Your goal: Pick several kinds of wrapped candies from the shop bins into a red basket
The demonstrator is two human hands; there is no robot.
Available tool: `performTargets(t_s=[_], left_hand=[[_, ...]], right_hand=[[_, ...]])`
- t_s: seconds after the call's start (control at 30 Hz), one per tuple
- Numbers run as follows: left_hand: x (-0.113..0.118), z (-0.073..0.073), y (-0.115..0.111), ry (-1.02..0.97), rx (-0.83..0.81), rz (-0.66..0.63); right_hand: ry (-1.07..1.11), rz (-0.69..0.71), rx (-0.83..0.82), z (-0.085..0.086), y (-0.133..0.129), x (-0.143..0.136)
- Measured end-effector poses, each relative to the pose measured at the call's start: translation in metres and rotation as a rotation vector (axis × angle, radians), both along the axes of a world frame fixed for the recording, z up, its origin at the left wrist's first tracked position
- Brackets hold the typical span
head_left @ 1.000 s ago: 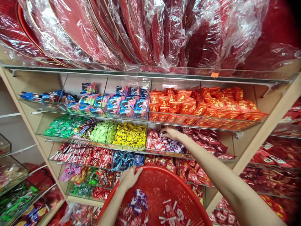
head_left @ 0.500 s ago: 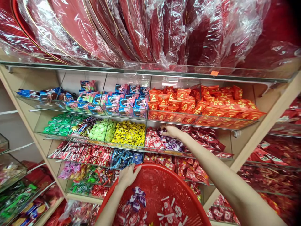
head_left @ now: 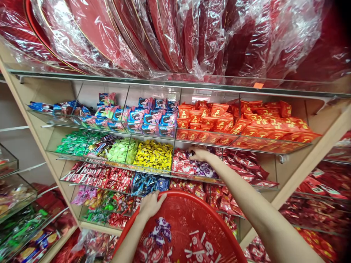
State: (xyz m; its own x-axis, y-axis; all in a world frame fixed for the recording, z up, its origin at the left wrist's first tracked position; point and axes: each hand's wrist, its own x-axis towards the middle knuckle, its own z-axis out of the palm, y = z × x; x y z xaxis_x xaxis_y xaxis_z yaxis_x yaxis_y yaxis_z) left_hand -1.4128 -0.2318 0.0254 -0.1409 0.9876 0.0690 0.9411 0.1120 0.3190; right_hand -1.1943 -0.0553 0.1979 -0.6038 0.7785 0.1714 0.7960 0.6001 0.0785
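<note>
My left hand [head_left: 150, 205] is closed over the far rim of a round red plastic basket [head_left: 219, 215]. Inside it lie purple-and-white wrapped candies [head_left: 162, 230], red-and-white ones, and red packets with white sticks [head_left: 197, 244]. My right hand [head_left: 199, 153] reaches into a shelf compartment, its fingers curled down and pinched at the purple-wrapped candies [head_left: 206, 170]. Beside them, to the left, are red-and-white wrapped candies [head_left: 183, 163]. The fingertips are partly hidden among the wrappers, with purple showing at them.
Yellow-wrapped candies [head_left: 153, 155] fill the compartment to the left. Above my right hand, a clear shelf front [head_left: 205, 138] holds orange-red packets [head_left: 219, 111]. Plastic-wrapped red round trays [head_left: 170, 36] stand on the glass top shelf. A wooden side panel [head_left: 304, 171] rises at the right.
The view has shifted slightly, so the shelves sit a little farther right. My right hand stays at the purple candies, fingers curled. My left hand keeps its hold on the basket rim.
</note>
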Motion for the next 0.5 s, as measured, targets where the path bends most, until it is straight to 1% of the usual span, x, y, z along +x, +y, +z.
performTargets(t_s=[0.27, 0.5], left_hand=[[-0.0017, -0.0022, 0.0022, 0.019, 0.011, -0.019], [-0.0006, 0.0006, 0.0010, 0.013, -0.015, -0.012]], right_hand=[[-0.063, -0.033, -0.044, 0.0082, 0.0015, -0.0049], [-0.058, -0.035, 0.008, 0.0094, -0.0021, 0.0019]])
